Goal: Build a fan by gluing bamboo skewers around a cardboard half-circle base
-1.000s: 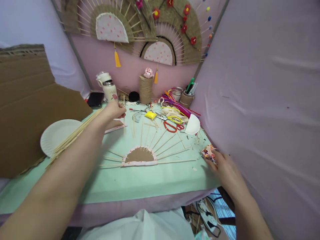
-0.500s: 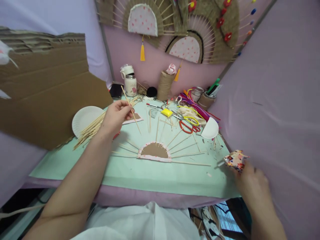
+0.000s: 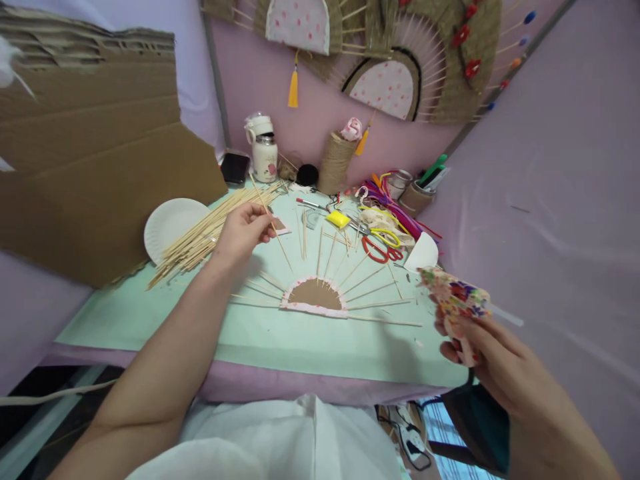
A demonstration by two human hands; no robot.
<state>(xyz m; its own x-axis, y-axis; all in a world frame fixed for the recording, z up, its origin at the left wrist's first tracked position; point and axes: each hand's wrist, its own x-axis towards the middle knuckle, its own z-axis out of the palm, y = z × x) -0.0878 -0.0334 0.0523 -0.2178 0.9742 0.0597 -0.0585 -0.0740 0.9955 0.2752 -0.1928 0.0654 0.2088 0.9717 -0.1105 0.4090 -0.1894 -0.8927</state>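
Our half-round card [image 3: 315, 294] on the bench [image 3: 320, 347] has many sticks [image 3: 384, 321], but its top left looks bare, while our left hand [image 3: 244, 230] pinches another stick [image 3: 283, 251] and our right hand [image 3: 495, 350] grips a glue gun [image 3: 460, 295].

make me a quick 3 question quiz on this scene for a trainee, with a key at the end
1. Multiple choice: what does the right hand hold?
A) scissors
B) a hot glue gun
C) a bottle

2. True or false: the left hand is empty.

3. Fill in the blank: on the table, thin sticks fan out from a cardboard base shaped like a ____.

Key
1. B
2. False: it pinches a single wooden stick.
3. Semicircle
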